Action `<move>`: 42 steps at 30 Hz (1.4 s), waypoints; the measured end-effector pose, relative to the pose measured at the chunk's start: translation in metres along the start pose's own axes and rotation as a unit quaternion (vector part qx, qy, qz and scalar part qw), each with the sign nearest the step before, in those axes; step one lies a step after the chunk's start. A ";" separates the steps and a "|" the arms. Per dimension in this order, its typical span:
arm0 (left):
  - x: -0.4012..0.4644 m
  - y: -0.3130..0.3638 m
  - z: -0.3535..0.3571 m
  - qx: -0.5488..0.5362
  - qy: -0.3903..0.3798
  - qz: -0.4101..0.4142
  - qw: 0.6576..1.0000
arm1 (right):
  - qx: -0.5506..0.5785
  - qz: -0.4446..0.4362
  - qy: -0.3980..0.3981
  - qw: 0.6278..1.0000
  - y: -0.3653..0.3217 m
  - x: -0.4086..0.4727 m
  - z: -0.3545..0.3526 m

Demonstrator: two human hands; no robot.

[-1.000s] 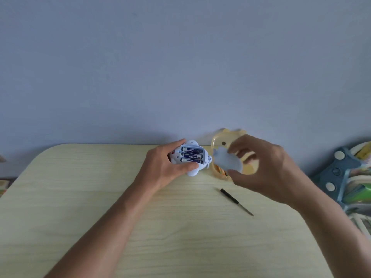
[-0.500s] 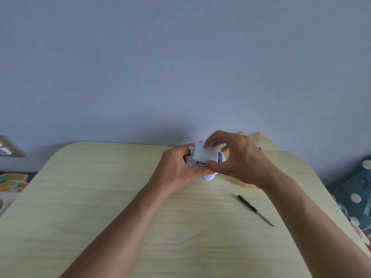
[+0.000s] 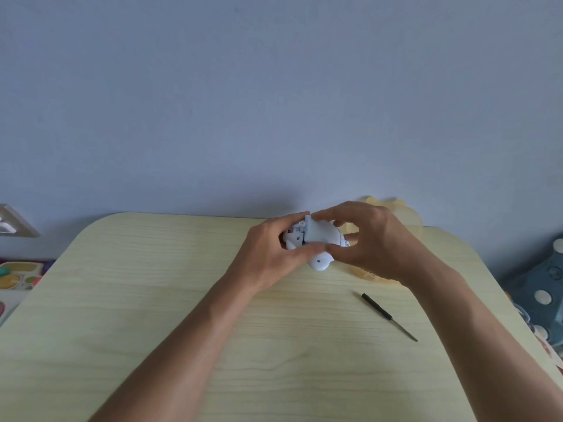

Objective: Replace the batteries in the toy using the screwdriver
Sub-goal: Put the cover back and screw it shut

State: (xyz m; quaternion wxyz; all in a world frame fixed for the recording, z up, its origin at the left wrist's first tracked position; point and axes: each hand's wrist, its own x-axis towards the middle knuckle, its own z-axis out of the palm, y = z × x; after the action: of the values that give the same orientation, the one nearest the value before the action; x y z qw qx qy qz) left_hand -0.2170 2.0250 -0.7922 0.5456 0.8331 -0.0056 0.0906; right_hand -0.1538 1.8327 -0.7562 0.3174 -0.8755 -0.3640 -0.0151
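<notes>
A small white toy (image 3: 318, 262) is held just above the far middle of the table. My left hand (image 3: 268, 254) grips it from the left side. My right hand (image 3: 371, 239) holds the white battery cover (image 3: 323, 233) with thumb and fingers and presses it flat over the toy's battery bay, so the batteries are hidden. A thin black screwdriver (image 3: 388, 316) lies loose on the table, below and to the right of my right hand, tip pointing right and toward me.
The pale wooden table (image 3: 152, 315) has rounded far corners and stands against a blue-grey wall. A pale yellow plastic dish (image 3: 405, 214) sits behind my right hand. A blue toy with white knobs (image 3: 545, 287) lies off the right edge; colourful toys (image 3: 15, 275) lie at left.
My right hand carried the battery cover from beside the toy onto its open battery bay, hiding the batteries. The camera view shifted to the right. The screwdriver stayed on the table.
</notes>
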 end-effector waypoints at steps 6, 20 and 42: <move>0.002 -0.010 -0.001 -0.025 -0.008 -0.028 0.999 | 0.068 0.046 -0.009 0.997 -0.002 -0.005 -0.004; 0.007 -0.013 0.000 -0.132 0.000 -0.090 0.987 | 0.080 0.102 -0.002 0.992 0.002 -0.005 0.000; 0.007 -0.016 -0.003 -0.178 0.006 -0.105 0.978 | 0.095 0.110 0.000 0.989 0.002 -0.007 0.005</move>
State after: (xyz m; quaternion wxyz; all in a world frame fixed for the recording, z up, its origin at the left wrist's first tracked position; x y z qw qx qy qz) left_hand -0.2092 2.0347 -0.8043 0.6913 0.7183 0.0693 0.0351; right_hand -0.1588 1.8298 -0.7633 0.3984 -0.8761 -0.2659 0.0547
